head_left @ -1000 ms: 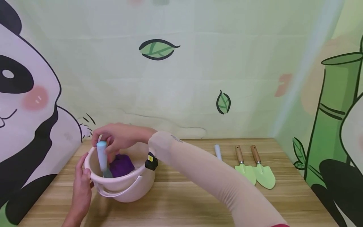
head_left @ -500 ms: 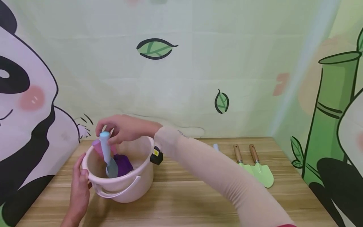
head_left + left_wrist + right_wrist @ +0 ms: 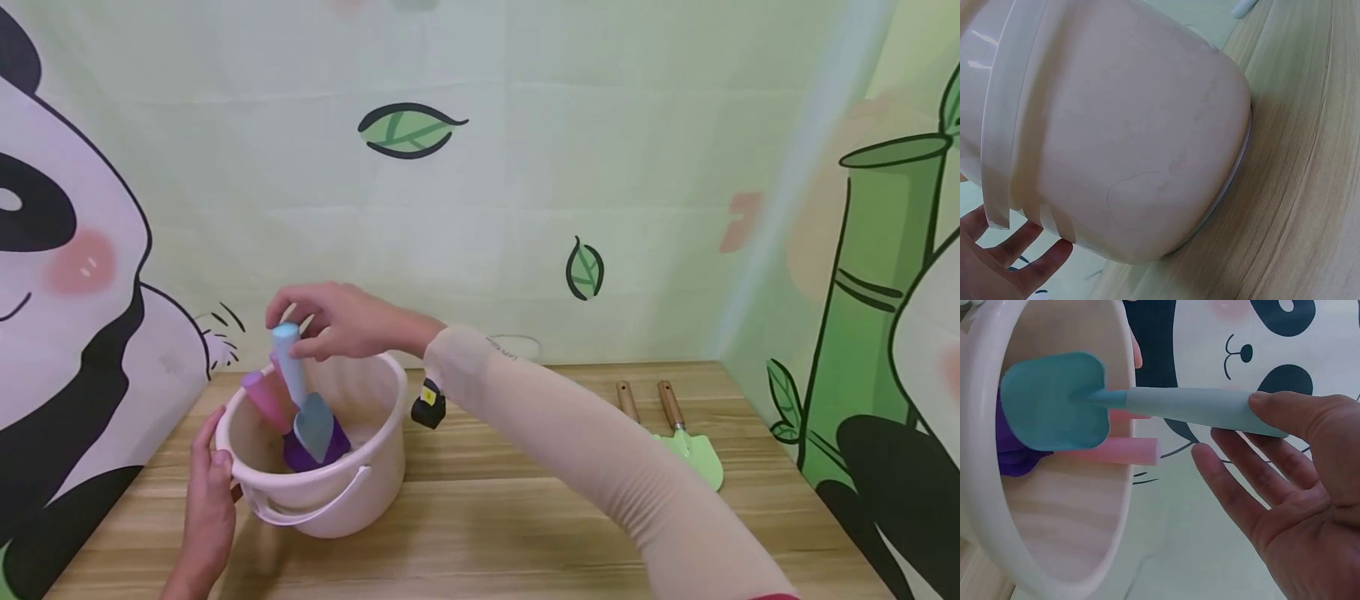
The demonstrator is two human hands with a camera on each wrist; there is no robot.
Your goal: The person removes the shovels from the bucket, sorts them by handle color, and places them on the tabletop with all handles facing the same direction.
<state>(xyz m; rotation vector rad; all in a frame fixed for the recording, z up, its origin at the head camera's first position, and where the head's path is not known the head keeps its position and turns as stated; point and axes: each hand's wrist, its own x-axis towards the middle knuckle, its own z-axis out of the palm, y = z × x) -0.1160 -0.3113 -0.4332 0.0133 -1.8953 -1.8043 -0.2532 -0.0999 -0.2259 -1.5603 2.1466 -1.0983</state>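
In the head view a white bucket (image 3: 341,512) with a lowered carry handle stands at the left of the table. My left hand (image 3: 206,517) grips its rim; the left wrist view shows those fingers (image 3: 1054,259) against the outside wall. My right hand (image 3: 337,321), above the bucket, pinches the top of a small blue shovel (image 3: 313,429) by its light blue handle. The blade points down inside the opening. Behind it, pink handles (image 3: 262,398) lean on the far left of the rim, beside purple blades (image 3: 1019,447) in the bucket.
Green trowels (image 3: 699,458) with wooden handles lie at the right of the wooden table (image 3: 510,533), partly covered by the right sleeve. A light blue handle (image 3: 1244,7) lies beyond the bucket. A cartoon panda backdrop (image 3: 480,217) stands behind.
My right hand has risen and shifted right, lifting the blue shovel, so more of its blade and the pink handles show. The left hand stays on the bucket.
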